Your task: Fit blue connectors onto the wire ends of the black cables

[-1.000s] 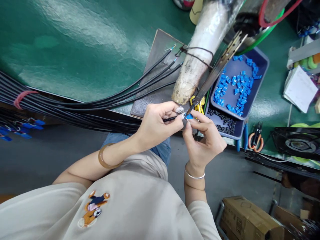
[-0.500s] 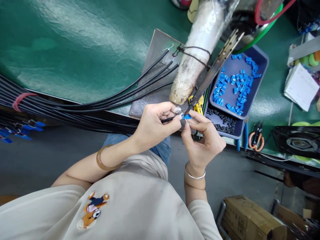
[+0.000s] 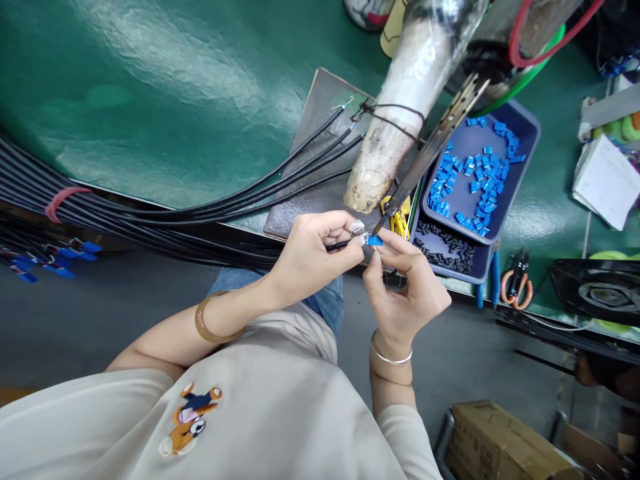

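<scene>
My L hand [image 3: 320,252] pinched the blk cable [image 3: 339,245]; R hand [image 3: 411,283], fingers curled, pinched a thin wire [image 3: 375,249]. Btwn hands, the blue piece [image 3: 374,241] showed a bit more than 0.5 s ago, iron [image 3: 407,187] tip at it: prob. easier to work.

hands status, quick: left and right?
Left hand: closed, pinching a black cable near its end.
Right hand: fingers curled at the blue piece; cannot tell whether they grip it.
</scene>
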A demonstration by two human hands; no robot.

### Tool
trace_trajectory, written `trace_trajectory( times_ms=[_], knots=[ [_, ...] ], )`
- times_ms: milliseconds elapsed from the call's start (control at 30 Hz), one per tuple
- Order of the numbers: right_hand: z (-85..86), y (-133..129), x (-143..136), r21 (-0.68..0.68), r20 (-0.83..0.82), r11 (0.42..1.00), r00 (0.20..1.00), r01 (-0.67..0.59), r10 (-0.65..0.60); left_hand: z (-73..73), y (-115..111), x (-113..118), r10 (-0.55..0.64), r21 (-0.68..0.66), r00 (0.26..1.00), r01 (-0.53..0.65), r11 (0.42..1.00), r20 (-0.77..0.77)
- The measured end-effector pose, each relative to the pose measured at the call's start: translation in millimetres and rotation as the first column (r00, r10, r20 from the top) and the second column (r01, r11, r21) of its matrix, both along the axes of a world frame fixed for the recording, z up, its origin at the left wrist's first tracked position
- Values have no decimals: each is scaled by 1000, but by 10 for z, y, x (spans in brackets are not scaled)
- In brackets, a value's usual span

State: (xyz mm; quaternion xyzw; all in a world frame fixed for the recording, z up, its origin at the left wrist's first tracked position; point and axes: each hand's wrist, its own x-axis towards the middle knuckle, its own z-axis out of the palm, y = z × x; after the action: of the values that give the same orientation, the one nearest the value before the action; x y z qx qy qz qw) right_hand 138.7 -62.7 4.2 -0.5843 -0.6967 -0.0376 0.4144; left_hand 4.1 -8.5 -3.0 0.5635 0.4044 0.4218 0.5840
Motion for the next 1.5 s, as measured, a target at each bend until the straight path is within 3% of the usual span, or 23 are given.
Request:
trace_trajectory(
  times_ms=[133,300,767,1100,1233,1400,1500],
  knots=[
    [-14,-20,-9,41,56,998,998,40,-43,26,6,-34,-72,-56,997,74,996,42],
    [-4,-35,-11,0,-11,999,999,41,-41,33,17,-79,-148,-96,985,156,983,84],
    [26,29,-13,18,-48,999,999,27,-26,13,45,-43,-88,23,996,88,996,29],
    [-26,-20,-12,48,38,999,999,13,-15,8,61,-72,-157,-120,986,163,979,56],
    [-29,-19,-8,60,32,998,999,31,-33,39,89,-133,-226,-241,968,247,939,108],
    [-56,-59,4,53,-119,988,983,147,-140,98,135,-225,-335,-327,931,364,872,143],
    [-36,-97,17,-108,-282,975,934,194,-217,94,126,-237,-363,-286,917,398,872,169]
  ],
)
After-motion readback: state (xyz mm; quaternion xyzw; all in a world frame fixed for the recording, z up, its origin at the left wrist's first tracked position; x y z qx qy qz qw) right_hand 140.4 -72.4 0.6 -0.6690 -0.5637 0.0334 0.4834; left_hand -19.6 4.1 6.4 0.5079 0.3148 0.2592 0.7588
